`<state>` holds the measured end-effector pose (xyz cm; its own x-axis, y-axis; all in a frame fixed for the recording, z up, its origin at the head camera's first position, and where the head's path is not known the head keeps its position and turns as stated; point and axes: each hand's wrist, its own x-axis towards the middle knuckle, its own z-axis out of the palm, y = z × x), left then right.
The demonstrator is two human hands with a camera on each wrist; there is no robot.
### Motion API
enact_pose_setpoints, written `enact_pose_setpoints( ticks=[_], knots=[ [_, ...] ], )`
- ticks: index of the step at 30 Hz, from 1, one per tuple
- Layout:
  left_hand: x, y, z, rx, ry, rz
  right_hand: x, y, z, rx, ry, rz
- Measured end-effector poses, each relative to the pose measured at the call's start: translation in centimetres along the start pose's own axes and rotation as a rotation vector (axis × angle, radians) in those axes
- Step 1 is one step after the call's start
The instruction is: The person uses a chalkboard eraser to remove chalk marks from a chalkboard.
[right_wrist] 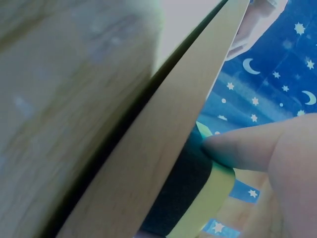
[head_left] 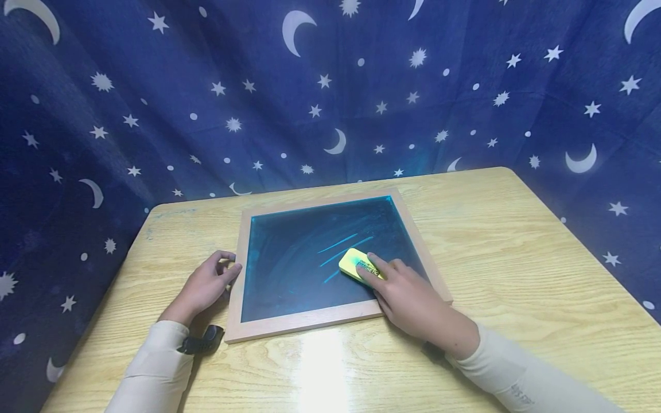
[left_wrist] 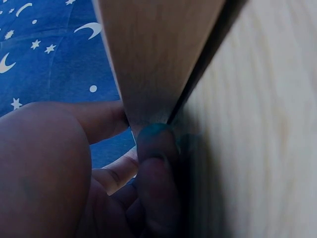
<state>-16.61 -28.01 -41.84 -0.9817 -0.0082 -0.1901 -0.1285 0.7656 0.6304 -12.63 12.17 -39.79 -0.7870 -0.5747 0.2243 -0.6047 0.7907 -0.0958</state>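
A wood-framed chalkboard (head_left: 304,287) lies on the table, with several blue chalk strokes (head_left: 338,252) near its middle. My right hand (head_left: 408,295) grips a yellow eraser (head_left: 353,261) flat over the board, its corner right at the strokes. In the right wrist view, a fingertip presses the yellow top of the eraser, above its dark felt (right_wrist: 183,178). At the board's left side, my left hand (head_left: 209,284) holds the frame's edge with bent fingers. One fingertip (left_wrist: 156,134), tinted blue, lies against the frame's side (left_wrist: 153,64) in the left wrist view.
The board sits on a light wood-grain table (head_left: 516,258), which extends well to its right. Blue chalk smudges mark the table's far left corner. A blue curtain (head_left: 289,97) with moons and stars hangs behind. A dark wrist strap (head_left: 203,341) is on the left wrist.
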Motion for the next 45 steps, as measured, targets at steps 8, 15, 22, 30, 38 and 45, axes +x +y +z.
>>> enact_pose_setpoints(
  ticks=[8, 15, 22, 30, 38, 45],
  knots=[
    [0.1, -0.1, 0.0, 0.009, 0.003, 0.0, 0.0, -0.6, 0.0, 0.005, -0.017, -0.003],
    [0.1, -0.1, 0.0, 0.012, 0.005, 0.004, 0.0, -0.9, 0.0, 0.007, -0.03, -0.017],
    [0.1, -0.1, 0.0, 0.011, 0.009, 0.009, -0.1, -1.2, 0.1, 0.033, -0.04, -0.036],
    [0.1, -0.1, 0.0, 0.009, 0.01, 0.002, -0.2, -2.0, 0.1, 0.038, -0.053, -0.092],
    [0.1, -0.2, 0.0, 0.022, 0.016, 0.003, -0.1, -2.9, 0.0, 0.042, -0.047, -0.125],
    [0.1, -0.3, 0.0, 0.017, 0.014, 0.005, -0.2, -3.8, -0.1, 0.043, -0.063, -0.149]
  ],
)
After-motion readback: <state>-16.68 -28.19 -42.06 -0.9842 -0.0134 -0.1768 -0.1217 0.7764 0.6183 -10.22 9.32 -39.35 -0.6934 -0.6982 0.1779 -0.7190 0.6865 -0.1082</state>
